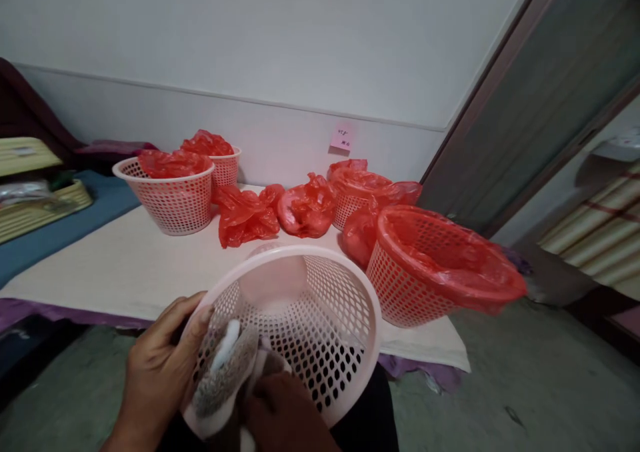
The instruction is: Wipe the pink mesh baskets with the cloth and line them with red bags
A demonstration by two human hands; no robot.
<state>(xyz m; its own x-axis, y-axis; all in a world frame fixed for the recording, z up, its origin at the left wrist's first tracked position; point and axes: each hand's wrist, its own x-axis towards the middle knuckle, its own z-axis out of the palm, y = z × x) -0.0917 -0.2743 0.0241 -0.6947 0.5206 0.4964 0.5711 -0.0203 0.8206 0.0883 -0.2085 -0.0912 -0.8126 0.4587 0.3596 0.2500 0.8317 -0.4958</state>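
Tilted toward me is a pale pink perforated plastic wastebasket point(340, 285), its mouth facing up at my lap. My left hand point(160, 359) grips its rim on the left side, thumb over the edge. Inside the basket, low at the left, my right hand point(285, 405) is closed on a bunched grey and white cloth point(227, 365). The cloth lies against the basket's inner wall. Part of my right hand's fingers is hidden in shadow and by the cloth.
Red-bag-lined baskets point(415, 279) and crumpled red plastic bags point(250, 212) stand on a cream-covered surface point(100, 265). Two pink baskets point(175, 199) with red bags are at the left. A pink note point(341, 139) sticks to the wall. Yellow woven trays point(45, 205) lie far left.
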